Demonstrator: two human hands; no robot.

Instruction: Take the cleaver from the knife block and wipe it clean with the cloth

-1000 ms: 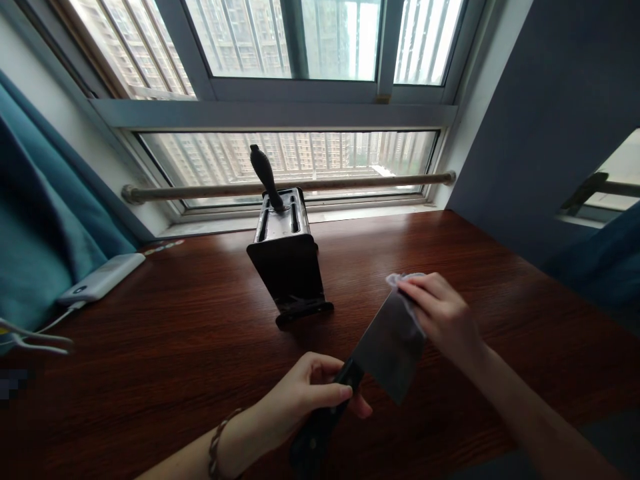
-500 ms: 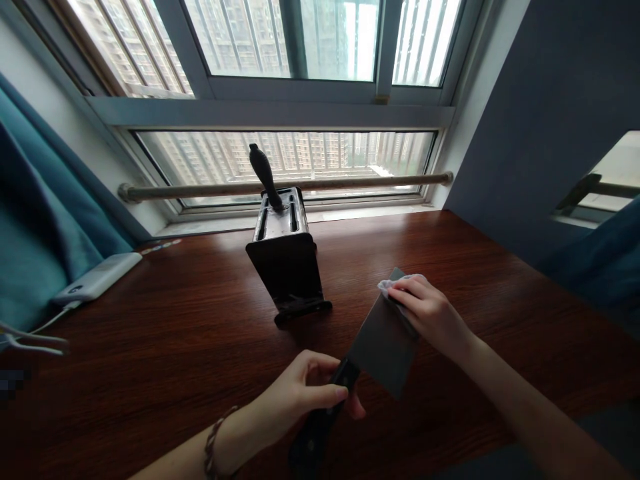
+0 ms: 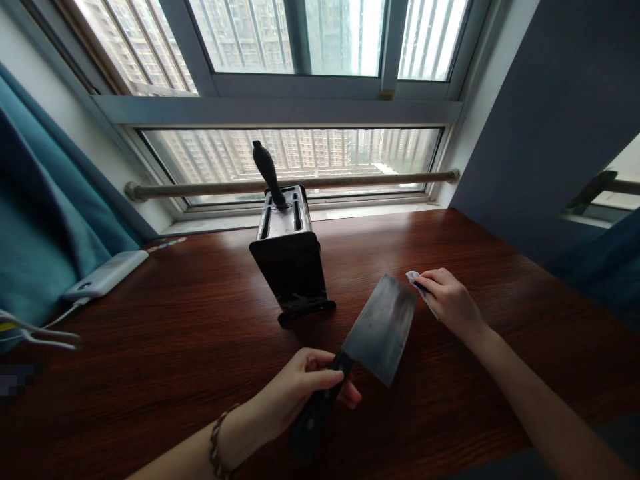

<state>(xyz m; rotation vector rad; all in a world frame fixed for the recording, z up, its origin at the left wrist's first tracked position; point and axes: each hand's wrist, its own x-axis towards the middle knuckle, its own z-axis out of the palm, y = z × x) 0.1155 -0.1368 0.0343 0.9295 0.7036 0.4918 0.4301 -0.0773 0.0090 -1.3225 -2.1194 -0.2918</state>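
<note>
My left hand [image 3: 320,383] is closed around the black riveted handle of a cleaver [image 3: 384,327]. Its broad grey blade points up and away to the right, over the table. Just right of the blade's far end, my right hand [image 3: 447,297] pinches a crumpled white cloth [image 3: 413,276], apart from the steel. A small dark strip shows between the fingers and the cloth; I cannot make out what it is. Beyond the cleaver, to the left, stands a knife block [image 3: 290,267] with a dark front and slotted metal top. One black-handled knife [image 3: 267,170] sticks up from it.
The reddish-brown wooden table [image 3: 200,347] reaches back to a window with a horizontal rail [image 3: 360,180]. At the left lie a white power bank [image 3: 107,275] and a white cable [image 3: 47,340], near a teal curtain [image 3: 60,200]. A dark wall [image 3: 545,127] borders the right side.
My right hand with the cloth has come off the blade and moved right, baring its far end. The cleaver has turned slightly, and its face now looks lighter. My left hand keeps its grip.
</note>
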